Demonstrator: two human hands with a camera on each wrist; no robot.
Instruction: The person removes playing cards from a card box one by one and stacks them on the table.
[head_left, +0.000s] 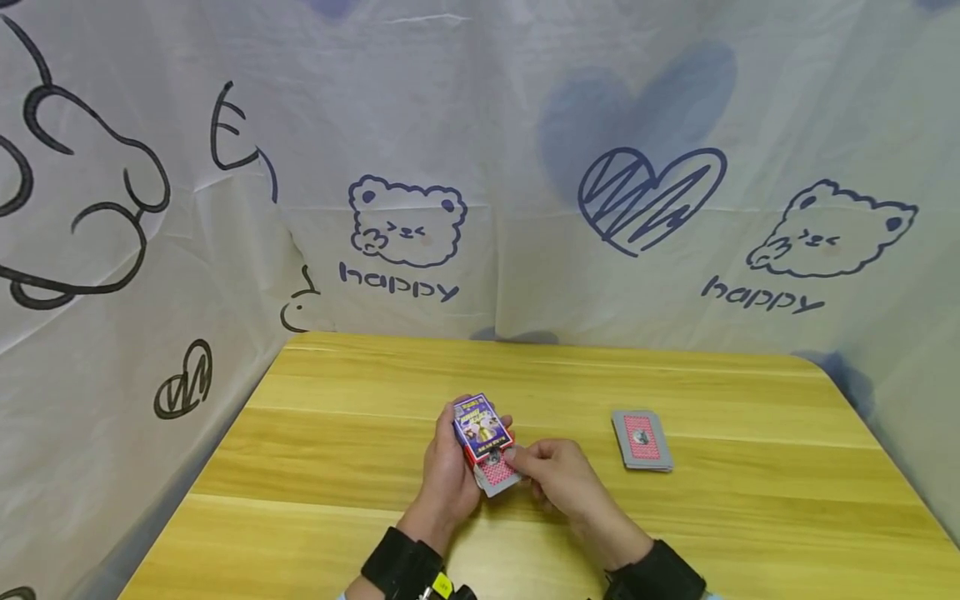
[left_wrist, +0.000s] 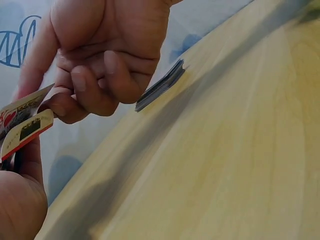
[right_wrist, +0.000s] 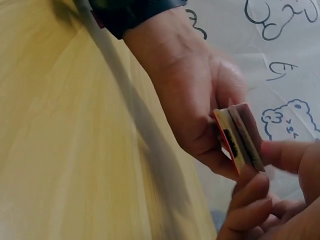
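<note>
Where cartoon-print cloth (head_left: 480, 167) walls a wooden table (head_left: 750, 517), left fingers (head_left: 444, 467) gripping card box (head_left: 480, 427), right fingers (head_left: 542, 462) pinching its cards (head_left: 497, 475).

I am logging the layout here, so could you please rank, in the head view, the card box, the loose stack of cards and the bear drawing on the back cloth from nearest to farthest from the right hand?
1. card box: at the fingertips of the right hand, gripped by the left hand.
2. stack of cards: lying on the table, to the right.
3. bear drawing: on the back cloth, beyond the table.
</note>
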